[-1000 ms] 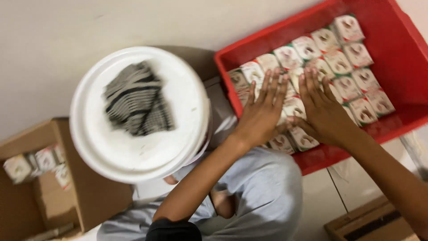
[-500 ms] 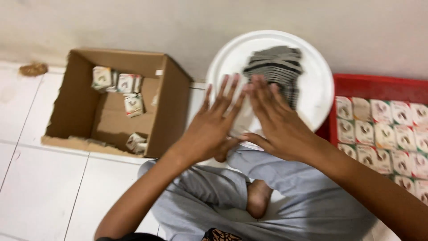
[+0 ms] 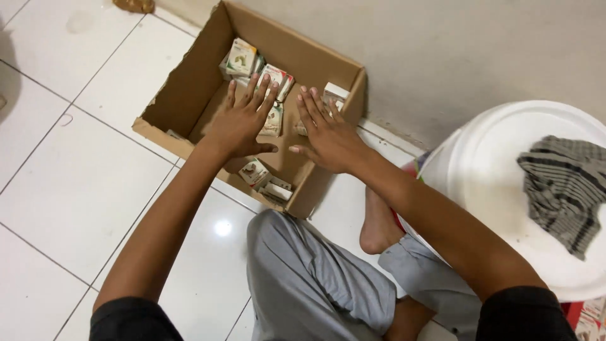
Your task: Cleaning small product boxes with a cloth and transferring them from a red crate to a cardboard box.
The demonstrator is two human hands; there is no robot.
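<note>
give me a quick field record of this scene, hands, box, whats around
left hand: left hand flat, fingers spread, palm down over the cardboard box, holding nothing
right hand: right hand flat and open beside it, over the box's right side, no grip on anything
box contents: small cartons loose along the far wall, a few more near the front wall
box state: open top, front wall torn low
to the right: white bucket lid with a striped cloth lying on it
floor: white tiles
posture: person sits cross-legged, grey trousers
</note>
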